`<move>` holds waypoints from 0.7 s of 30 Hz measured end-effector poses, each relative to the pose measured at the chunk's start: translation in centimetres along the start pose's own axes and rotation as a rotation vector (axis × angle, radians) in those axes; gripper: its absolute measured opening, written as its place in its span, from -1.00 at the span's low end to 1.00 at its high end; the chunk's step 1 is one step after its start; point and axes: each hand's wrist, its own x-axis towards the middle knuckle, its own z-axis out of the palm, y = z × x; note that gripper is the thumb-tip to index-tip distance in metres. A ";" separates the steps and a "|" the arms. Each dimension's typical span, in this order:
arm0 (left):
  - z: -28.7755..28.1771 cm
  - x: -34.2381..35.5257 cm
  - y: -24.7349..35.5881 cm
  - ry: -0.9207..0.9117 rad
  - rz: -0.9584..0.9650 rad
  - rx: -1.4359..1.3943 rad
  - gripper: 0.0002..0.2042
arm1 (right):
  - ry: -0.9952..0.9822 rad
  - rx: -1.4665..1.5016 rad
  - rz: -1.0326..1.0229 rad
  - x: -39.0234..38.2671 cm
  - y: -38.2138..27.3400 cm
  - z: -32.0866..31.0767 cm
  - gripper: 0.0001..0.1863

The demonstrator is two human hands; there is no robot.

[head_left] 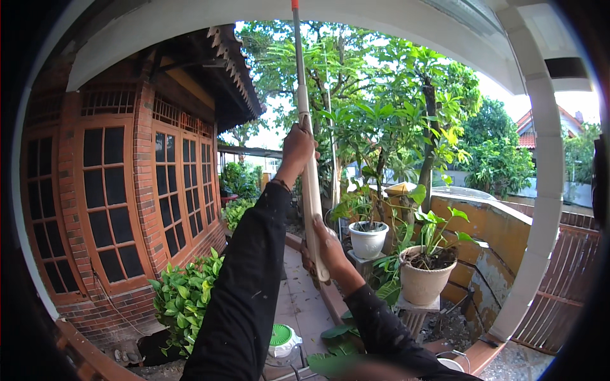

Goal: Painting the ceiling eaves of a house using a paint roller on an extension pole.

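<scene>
As a long pole [310, 184] is held nearly upright, leaning slightly, through the centre of the frame, its pale, thick lower section is encircled by the curled fingers of the left hand [297, 151], just below where a thinner grey section [300, 60] begins, while it is clasped near its bottom end by the right hand [332, 253], somewhat lower in the centre. At the top edge, an orange part [295, 4] is cut off by the frame, so it cannot be told what, if anything, is carried or touched by the far end. Up there a white beam [190, 30] is crossed by the pole in the view; were the upper part swung sideways, the beam could be knocked, or the pole could be snagged in the leafy branches [356, 70] at the upper centre. Because the length is supported only along its lower part, it may be tipped by its own weight if either grip were loosened, and the white pot [368, 243] and the beige pot [426, 284] at the right of centre could then be struck. A stumble might be caused by the green-lidded container [284, 341] at the lower centre, if it were overlooked during a step.
</scene>
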 end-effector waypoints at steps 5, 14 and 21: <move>1.1 -2.4 0.8 -0.055 0.026 0.042 -0.54 | 0.031 0.031 -0.059 -2.0 1.1 -0.5 -0.45; 0.4 -1.4 2.0 -0.031 0.071 0.060 -0.48 | -0.011 0.047 -0.059 -1.4 -0.3 0.7 -0.42; 0.3 -0.1 0.6 0.031 0.050 0.116 -0.45 | 0.009 0.025 -0.003 0.2 0.3 0.5 -0.37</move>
